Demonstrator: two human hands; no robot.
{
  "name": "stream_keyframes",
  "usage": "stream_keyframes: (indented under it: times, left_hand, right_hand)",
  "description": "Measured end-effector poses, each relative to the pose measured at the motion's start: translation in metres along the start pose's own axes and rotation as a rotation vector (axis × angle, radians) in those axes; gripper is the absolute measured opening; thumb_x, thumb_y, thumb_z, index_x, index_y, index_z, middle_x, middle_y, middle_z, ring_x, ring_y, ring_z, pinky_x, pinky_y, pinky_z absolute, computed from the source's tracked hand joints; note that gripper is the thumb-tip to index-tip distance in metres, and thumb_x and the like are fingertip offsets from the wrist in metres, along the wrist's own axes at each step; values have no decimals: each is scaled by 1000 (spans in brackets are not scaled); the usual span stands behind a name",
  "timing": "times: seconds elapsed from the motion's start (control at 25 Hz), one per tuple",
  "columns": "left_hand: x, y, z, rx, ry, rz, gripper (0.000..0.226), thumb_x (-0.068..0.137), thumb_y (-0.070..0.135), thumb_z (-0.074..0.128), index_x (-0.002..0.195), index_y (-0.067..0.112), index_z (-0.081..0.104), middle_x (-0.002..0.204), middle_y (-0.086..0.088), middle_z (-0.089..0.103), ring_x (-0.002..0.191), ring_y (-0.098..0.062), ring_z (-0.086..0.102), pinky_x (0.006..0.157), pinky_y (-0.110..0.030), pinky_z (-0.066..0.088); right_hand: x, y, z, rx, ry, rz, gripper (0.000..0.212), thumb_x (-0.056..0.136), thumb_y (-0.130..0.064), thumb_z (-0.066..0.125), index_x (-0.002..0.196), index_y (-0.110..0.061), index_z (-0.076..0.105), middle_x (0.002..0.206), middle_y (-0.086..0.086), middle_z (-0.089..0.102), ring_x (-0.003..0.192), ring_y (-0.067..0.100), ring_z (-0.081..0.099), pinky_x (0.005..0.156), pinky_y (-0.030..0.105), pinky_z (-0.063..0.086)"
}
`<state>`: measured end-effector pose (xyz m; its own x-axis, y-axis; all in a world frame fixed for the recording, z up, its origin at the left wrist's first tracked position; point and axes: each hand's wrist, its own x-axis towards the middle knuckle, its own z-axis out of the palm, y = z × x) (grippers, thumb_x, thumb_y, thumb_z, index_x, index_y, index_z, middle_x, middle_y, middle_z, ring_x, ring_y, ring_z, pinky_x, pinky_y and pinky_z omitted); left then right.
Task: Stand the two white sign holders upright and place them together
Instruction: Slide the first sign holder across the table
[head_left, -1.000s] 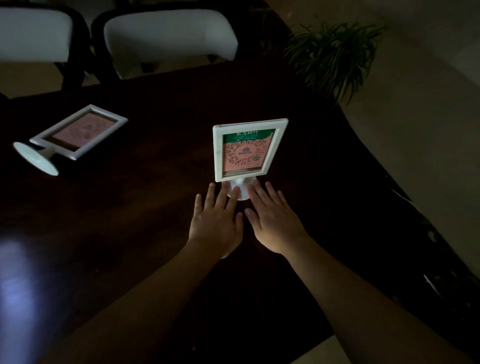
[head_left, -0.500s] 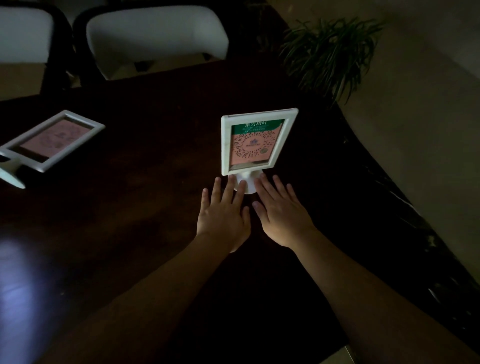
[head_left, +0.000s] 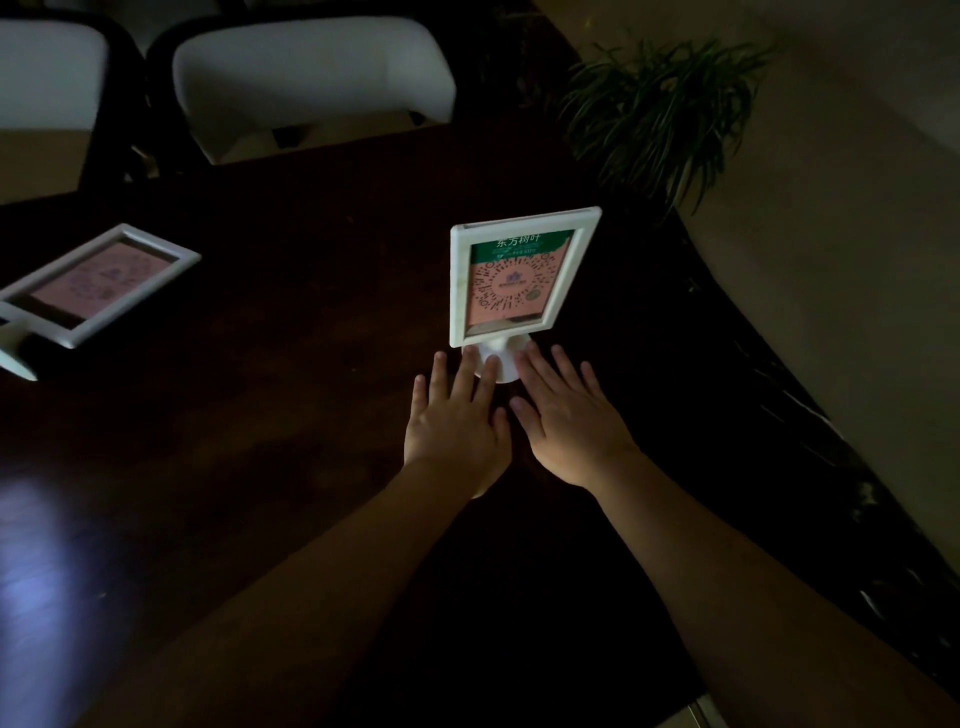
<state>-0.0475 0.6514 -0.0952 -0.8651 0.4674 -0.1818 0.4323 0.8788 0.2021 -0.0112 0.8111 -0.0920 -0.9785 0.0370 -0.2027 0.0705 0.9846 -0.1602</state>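
My left hand (head_left: 453, 428) and right hand (head_left: 569, 423) lie flat, fingers apart, touching the base of the standing sign holder (head_left: 522, 275). The other sign holder (head_left: 98, 283) lies far left on the worktop (head_left: 291, 322). A bump could tip the standing one.

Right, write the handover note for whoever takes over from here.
Left hand: open, flat on the dark table, fingertips at the upright sign holder's base.
Right hand: open, flat, fingertips at the same base from the other side.
Upright sign holder: standing near the table's right edge.
Second sign holder: lying flat at far left, base toward the left frame edge.
Done: one holder stood up.
Left: stand the second up and set it beside the first.
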Motion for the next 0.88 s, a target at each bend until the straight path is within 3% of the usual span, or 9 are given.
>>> stream_keyframes:
  times: [0.4,0.6,0.88]
  left_hand:
    - [13,-5,-6,52,-27,42,67,98,52,15,157,30,-7,167,-2,-13,151,-33,-14,121,-52,1]
    - [-1,-20,-21,-47,21,119,69,99,51,25,158,29,-2,168,-3,-5,152,-28,-11,121,-48,4]
    - [-55,-136,-73,-46,99,85,76,96,55,38,158,32,0,168,-1,0,152,-23,-8,115,-40,0]
  right_hand:
    - [4,-1,0,-4,-7,39,67,101,-58,10,159,-25,0,168,-4,-6,153,20,-10,122,46,-5]
    - [-3,-9,-5,28,10,76,67,102,-56,16,159,-24,-1,168,-2,-5,153,20,-9,124,46,-1]
    - [-22,-86,-15,160,177,138,64,103,-47,31,157,-13,22,166,9,18,154,27,9,124,45,11]
